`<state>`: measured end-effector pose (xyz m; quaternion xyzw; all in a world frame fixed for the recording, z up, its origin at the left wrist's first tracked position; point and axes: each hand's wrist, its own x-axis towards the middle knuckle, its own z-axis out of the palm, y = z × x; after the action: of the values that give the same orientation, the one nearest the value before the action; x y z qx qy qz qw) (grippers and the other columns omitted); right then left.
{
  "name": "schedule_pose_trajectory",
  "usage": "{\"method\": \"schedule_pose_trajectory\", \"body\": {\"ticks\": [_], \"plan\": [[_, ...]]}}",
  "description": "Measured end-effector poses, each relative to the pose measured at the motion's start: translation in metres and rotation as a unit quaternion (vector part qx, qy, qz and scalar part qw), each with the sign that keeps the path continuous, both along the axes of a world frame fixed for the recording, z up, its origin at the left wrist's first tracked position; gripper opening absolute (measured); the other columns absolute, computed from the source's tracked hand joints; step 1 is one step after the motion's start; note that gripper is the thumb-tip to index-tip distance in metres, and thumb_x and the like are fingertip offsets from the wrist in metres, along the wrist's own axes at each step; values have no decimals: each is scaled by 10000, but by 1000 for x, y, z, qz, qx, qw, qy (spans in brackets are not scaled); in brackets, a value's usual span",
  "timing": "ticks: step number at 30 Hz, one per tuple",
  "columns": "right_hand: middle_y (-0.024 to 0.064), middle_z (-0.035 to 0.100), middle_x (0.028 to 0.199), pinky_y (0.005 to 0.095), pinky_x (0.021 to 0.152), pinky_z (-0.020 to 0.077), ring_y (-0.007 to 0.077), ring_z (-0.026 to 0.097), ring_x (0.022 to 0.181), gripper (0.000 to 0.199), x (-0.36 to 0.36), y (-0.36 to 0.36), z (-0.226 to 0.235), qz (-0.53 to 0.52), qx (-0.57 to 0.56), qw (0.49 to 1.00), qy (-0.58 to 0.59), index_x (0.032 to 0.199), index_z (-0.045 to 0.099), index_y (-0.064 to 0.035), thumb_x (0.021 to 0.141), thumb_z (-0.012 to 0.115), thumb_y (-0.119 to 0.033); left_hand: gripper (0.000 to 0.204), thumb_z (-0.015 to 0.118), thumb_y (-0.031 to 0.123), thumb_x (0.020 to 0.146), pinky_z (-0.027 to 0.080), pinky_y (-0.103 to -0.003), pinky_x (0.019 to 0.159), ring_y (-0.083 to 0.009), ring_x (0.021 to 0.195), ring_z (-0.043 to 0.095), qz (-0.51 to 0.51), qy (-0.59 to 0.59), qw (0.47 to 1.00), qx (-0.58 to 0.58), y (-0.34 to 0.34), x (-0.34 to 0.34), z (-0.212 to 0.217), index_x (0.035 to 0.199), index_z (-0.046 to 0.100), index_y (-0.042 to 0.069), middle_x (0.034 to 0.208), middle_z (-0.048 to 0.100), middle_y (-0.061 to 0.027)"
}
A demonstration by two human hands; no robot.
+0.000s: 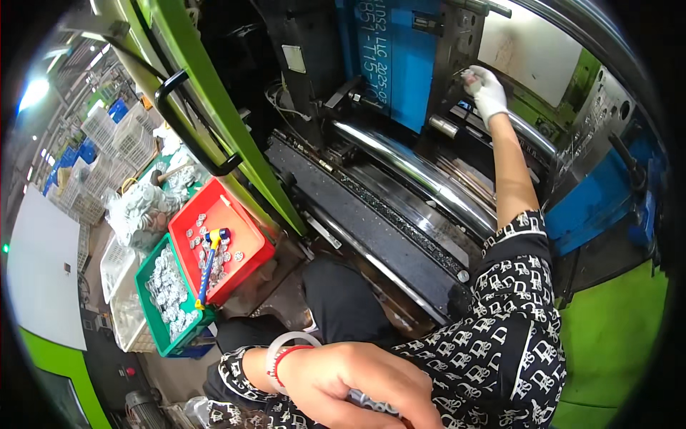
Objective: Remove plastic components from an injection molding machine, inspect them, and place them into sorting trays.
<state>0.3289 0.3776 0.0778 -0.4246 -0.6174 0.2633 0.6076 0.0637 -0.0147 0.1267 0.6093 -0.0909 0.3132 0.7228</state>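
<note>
Fingers of our left hand, at six o'clock, curl around grey parts we judge light, stiff, slightly slippery, best pinched by their edges; whether our gloved right hand, near two o'clock, grips anything, we cannot tell.

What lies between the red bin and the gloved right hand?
In the head view, from red bin to right hand: green door frame, dark machine bed, polished steel bar and short steel cylinder.
</note>
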Motion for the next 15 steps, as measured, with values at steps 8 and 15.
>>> {"method": "schedule_pose_trajectory", "body": {"ticks": [8,15], "plan": [[114,618,993,262,740,498,149,603,862,331,8,73,-25,-114,13,985,-130,1171,492,28,860,529,-79,165,586,74,835,455,-347,602,-281,681,584,7,44,999,-1,-1,3,16,867,617,-85,799,611,-168],[121,626,979,259,733,487,154,606,850,336,6,72,-20,-146,45,972,-179,1162,513,19,848,539,-97,125,600,57,821,463,-346,609,-268,692,591,91,-107,983,-120,-13,17,1,873,613,-56,805,616,-162]]}}
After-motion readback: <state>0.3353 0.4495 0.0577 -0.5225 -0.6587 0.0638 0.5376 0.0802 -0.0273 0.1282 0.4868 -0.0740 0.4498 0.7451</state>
